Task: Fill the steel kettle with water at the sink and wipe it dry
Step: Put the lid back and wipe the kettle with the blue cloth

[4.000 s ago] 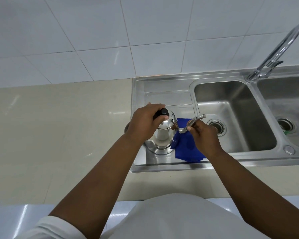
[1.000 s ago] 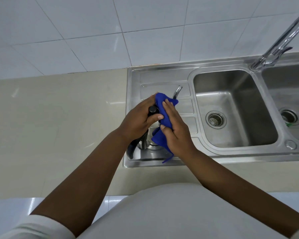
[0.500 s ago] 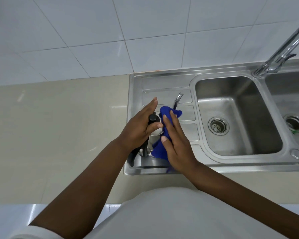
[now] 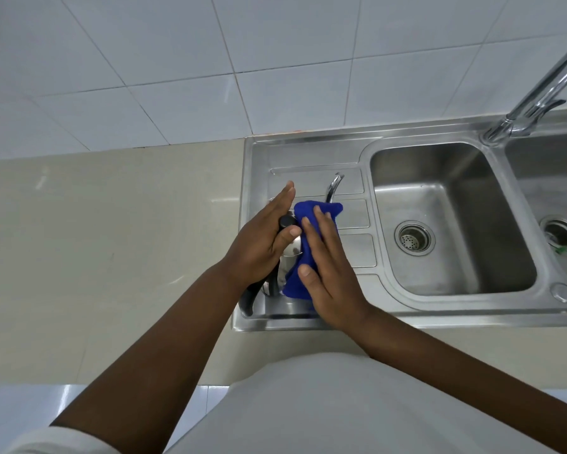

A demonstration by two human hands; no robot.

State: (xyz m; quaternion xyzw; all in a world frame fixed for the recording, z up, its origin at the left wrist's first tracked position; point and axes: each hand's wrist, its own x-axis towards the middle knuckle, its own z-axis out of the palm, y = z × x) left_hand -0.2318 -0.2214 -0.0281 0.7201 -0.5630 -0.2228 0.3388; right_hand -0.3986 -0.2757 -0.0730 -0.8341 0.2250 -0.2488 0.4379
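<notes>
The steel kettle [image 4: 290,257] stands on the sink's drainboard [image 4: 350,217], mostly hidden by both hands. Its curved spout [image 4: 332,186] points away from me and its black handle [image 4: 250,298] points toward me. My left hand [image 4: 262,244] rests on the lid, thumb against the black knob [image 4: 287,221], fingers stretched out. My right hand [image 4: 329,273] presses a blue cloth [image 4: 308,244] flat against the kettle's right side.
A steel double sink lies to the right, with the left basin [image 4: 452,217] and its drain [image 4: 413,238], the right basin [image 4: 557,198] and a tall tap [image 4: 537,93]. Beige counter [image 4: 111,250] stretches left; white wall tiles stand behind.
Four seconds ago the cloth lay beside the kettle and my right hand held the spout. Since then the kettle has turned, spout away, and the cloth has slid down its side.
</notes>
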